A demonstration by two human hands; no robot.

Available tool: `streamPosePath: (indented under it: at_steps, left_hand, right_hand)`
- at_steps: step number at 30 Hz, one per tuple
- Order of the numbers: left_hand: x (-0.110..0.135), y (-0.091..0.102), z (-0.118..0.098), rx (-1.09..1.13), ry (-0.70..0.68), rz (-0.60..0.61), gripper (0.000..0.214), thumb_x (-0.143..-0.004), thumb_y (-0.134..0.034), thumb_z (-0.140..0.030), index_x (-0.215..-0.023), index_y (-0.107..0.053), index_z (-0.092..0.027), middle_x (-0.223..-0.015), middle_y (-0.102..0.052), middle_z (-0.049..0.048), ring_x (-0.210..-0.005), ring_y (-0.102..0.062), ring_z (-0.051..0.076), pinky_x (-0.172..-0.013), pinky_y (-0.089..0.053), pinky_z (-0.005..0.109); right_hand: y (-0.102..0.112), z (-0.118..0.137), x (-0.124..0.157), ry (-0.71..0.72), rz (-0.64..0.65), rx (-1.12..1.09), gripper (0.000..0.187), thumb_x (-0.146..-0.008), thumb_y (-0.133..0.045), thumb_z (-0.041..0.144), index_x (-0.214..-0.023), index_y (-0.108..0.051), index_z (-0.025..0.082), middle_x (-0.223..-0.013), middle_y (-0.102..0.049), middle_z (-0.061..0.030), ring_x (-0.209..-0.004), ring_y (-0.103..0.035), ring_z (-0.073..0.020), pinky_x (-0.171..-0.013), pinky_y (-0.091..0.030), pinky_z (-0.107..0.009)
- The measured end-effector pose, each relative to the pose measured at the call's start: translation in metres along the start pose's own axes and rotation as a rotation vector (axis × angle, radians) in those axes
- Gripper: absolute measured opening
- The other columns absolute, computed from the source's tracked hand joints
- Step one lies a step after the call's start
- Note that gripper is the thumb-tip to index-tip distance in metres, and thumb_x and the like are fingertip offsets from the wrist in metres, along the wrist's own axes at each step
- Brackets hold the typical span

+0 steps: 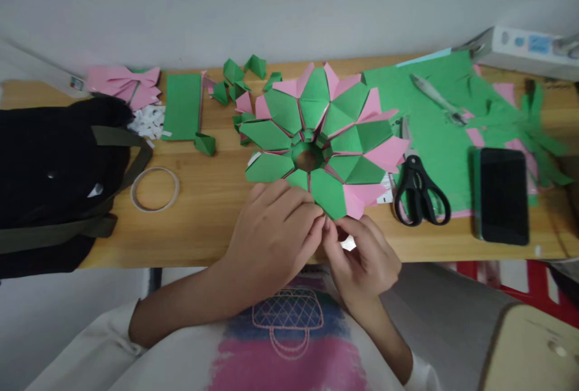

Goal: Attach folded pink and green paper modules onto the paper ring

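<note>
A green and pink folded-paper ring [316, 137] with a hole in the middle lies on the wooden table [203, 222]. My left hand [271, 231] rests curled at its near edge, fingertips pinched on the nearest green segment. My right hand [362, 258] is beside it, fingers closed round a small white scrap just under the same segment. The two hands touch at the fingertips.
Black scissors [418, 195] and a dark phone [503, 195] lie right, on green paper sheets [434, 131]. A tape ring [154, 189], a black bag [58, 174], loose green folded pieces [235, 80], a green strip [181, 106] and pink folded paper [124, 83] lie left. A wooden stool [534, 349] stands lower right.
</note>
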State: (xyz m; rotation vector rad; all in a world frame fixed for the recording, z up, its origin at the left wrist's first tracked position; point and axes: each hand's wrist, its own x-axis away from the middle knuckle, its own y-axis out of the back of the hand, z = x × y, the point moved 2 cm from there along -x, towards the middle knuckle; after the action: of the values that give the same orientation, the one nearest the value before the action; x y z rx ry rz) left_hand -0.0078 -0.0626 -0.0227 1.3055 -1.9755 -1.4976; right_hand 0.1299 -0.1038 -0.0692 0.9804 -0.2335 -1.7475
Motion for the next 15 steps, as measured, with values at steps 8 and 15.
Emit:
streamPosePath:
  at_steps: [8,15]
  left_hand:
    - [-0.0009,0.0009,-0.001,-0.044,-0.03,-0.002,0.011,-0.093,-0.056,-0.021,-0.084,-0.062,-0.02,-0.083,-0.066,0.0012,-0.078,-0.054,0.02,-0.07,-0.04,0.038]
    - [-0.0006,0.0042,0.0007,-0.07,-0.042,0.026,0.014,-0.096,-0.053,-0.021,-0.088,-0.064,-0.018,-0.085,-0.067,0.0019,-0.079,-0.054,0.02,-0.069,-0.04,0.037]
  right_hand:
    - [0.0002,0.0,0.002,-0.021,-0.002,-0.001,0.01,-0.085,-0.067,0.015,-0.09,-0.062,0.022,-0.066,-0.06,0.0047,-0.049,-0.047,-0.0075,-0.045,-0.035,-0.023]
    - [0.0018,-0.0002,-0.0004,-0.009,0.02,-0.014,0.011,-0.087,-0.065,0.013,-0.092,-0.061,0.021,-0.068,-0.059,0.0042,-0.054,-0.05,-0.0078,-0.048,-0.036,-0.023]
